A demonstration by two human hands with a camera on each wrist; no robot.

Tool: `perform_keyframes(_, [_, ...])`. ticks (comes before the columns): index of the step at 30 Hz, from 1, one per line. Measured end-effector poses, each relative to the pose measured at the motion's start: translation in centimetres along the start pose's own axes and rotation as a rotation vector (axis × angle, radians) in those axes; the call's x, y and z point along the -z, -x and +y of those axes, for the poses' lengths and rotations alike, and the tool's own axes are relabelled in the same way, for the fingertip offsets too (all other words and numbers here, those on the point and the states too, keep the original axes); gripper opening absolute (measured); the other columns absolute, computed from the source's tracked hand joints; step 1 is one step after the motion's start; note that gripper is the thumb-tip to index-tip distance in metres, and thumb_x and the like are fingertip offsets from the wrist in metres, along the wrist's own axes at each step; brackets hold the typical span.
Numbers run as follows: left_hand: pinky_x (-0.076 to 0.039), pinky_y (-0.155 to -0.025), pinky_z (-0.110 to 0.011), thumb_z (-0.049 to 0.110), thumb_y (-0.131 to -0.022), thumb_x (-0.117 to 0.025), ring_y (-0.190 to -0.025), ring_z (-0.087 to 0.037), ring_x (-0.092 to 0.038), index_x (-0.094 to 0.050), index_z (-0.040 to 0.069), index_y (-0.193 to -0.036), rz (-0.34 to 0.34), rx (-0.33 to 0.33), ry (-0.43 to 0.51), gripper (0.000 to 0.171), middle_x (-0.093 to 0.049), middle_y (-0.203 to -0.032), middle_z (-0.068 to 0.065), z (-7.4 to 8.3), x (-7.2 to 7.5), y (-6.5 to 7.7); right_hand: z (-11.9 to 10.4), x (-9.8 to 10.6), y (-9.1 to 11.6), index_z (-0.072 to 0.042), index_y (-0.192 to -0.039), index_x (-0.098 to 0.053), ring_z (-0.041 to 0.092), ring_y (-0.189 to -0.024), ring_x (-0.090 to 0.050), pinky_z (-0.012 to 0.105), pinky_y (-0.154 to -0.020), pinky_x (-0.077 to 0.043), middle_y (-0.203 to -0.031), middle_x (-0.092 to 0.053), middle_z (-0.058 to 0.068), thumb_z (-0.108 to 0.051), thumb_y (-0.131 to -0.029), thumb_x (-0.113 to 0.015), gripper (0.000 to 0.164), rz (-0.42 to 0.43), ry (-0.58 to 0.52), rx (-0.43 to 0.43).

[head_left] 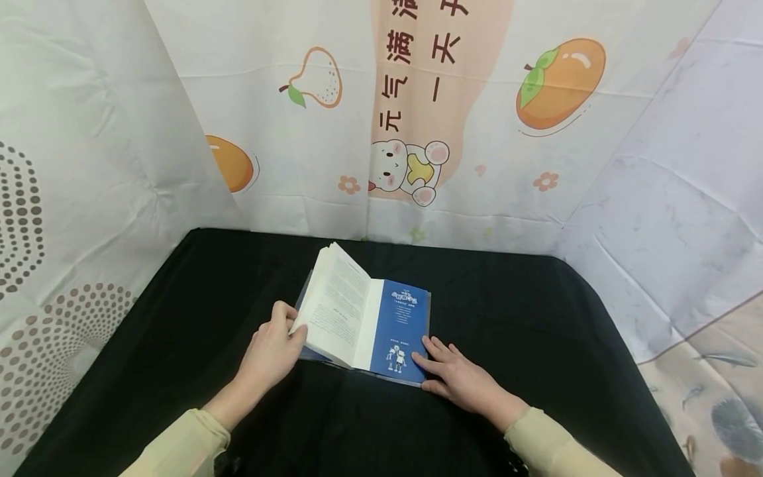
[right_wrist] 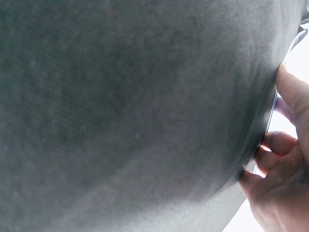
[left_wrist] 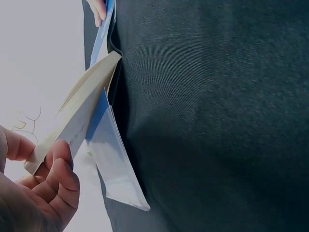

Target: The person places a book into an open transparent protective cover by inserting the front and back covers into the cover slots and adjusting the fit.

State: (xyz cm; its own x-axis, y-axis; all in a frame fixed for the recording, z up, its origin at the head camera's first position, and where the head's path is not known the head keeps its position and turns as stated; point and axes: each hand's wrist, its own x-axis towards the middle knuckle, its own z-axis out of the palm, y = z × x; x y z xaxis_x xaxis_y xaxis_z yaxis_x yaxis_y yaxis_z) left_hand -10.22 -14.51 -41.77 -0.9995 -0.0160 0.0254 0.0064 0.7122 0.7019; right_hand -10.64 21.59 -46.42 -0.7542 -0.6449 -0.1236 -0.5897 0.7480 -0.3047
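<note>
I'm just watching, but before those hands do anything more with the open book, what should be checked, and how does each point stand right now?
1. Left hand has hold of the pages: ok, thumb and fingers pinch their outer edge.
2. Right hand touches the book: ok, its fingers rest at the outer edge of the blue panel.
3. Pages lie flat on the left cover: not ok, they are raised, with a gap between.
4. Book fully on the black tablecloth: ok, well within its edges.
5. Right hand pressing firmly enough: cannot tell, pressure doesn't show.
</note>
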Motion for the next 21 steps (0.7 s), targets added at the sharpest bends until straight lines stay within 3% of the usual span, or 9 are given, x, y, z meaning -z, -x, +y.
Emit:
perform_keyframes(6, [-0.043,-0.05,-0.032,0.021,-0.097,-0.051,-0.065,-0.018,-0.056,-0.038,0.005,-0.117,-0.021,0.043,-0.027,0.029,-0.065,-0.109,-0.016,-0.6,0.0,0.0,0.0,0.1,0.0,-0.02,-0.147,-0.039,0.03,-0.141,-0.02,0.057,-0.111,-0.025,-0.157,-0.023,0.014,-0.044,-0.097,-0.054,0.057,0.004,-0.005,0.004])
perform_keyframes(21, [-0.037,-0.043,-0.032,0.021,-0.098,-0.047,-0.048,-0.019,-0.047,-0.037,0.003,-0.115,-0.084,0.12,-0.096,0.027,-0.059,-0.074,-0.008,-1.6,-0.5,0.3,0.0,0.0,0.1,-0.019,-0.147,-0.039,0.031,-0.141,-0.02,0.058,-0.111,-0.025,-0.157,-0.023,0.015,-0.043,-0.098,-0.053,0.056,0.004,-0.006,0.012])
